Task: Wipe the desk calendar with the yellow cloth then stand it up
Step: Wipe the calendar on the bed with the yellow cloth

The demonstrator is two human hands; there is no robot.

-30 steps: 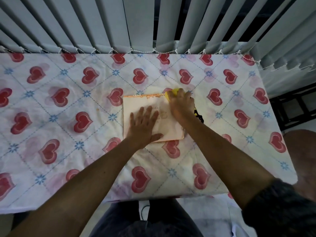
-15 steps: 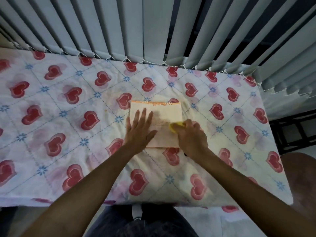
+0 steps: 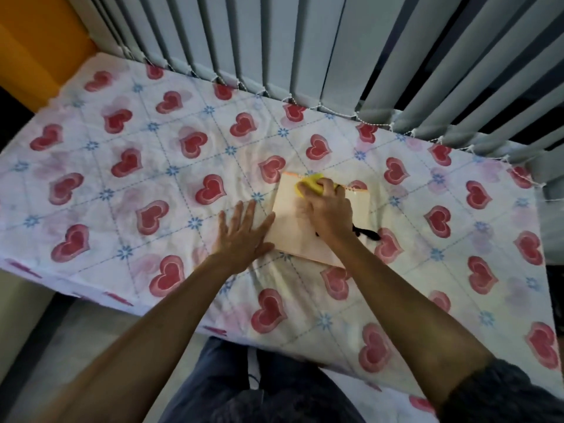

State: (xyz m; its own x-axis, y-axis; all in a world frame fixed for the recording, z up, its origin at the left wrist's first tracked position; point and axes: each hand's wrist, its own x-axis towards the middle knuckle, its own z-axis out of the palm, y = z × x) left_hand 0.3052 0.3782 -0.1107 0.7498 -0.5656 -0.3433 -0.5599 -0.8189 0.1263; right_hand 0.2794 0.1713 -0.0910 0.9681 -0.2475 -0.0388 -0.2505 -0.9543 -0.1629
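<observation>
The desk calendar (image 3: 290, 221), pale peach with an orange spiral binding along its far edge, lies flat on the table. My right hand (image 3: 329, 212) presses the bunched yellow cloth (image 3: 309, 185) onto the calendar's far left part, close to the binding. My left hand (image 3: 242, 232) lies flat with fingers spread on the tablecloth, its thumb and fingertips touching the calendar's left edge. My right hand and forearm hide much of the calendar's right half.
The table wears a white cloth with red hearts (image 3: 152, 178). Grey vertical blinds (image 3: 335, 56) hang right behind the far edge. A small black object (image 3: 367, 233) lies by my right wrist. An orange wall (image 3: 36, 47) stands at the far left.
My right hand moved the yellow cloth from the calendar's near right part up to its far left corner. My left hand slid off the calendar's face to its left edge. The view swung left.
</observation>
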